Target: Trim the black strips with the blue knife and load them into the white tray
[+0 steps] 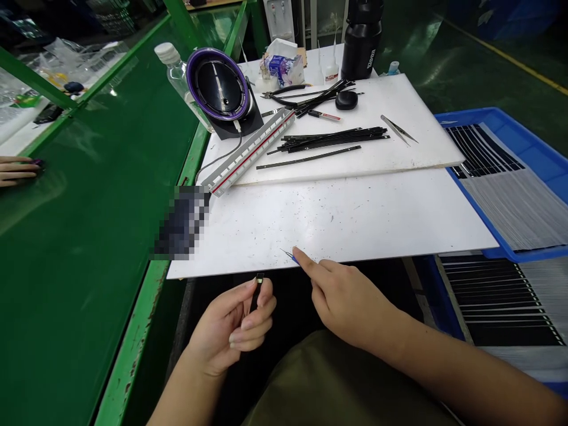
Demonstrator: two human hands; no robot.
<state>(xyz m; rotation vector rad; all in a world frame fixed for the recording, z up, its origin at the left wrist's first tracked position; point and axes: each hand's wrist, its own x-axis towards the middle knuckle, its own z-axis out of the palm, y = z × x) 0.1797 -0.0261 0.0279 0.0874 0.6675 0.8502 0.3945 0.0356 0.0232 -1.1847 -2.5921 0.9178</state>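
Just below the table's front edge, my left hand point(242, 322) pinches a narrow black strip point(255, 300) upright between thumb and fingers. A small pale-green patch shows near the strip's top end. My right hand point(341, 293) is closed on fine-tipped tweezers with blue on them point(290, 256), most of which the hand hides. Their thin points lean left over the table edge, apart from the strip. Farther back on the white board lie a bundle of similar black strips point(332, 139) and one separate strip point(308, 158).
A grey scale ruler point(252, 152), a round purple-rimmed fan point(217, 84) and a pixelated dark object point(181, 222) line the left side. Metal tweezers point(399, 130), pliers point(284, 93) and a black bottle point(362, 44) sit farther back. Blue trays point(497, 118) stand right. Another person's hand point(18, 170) appears left.
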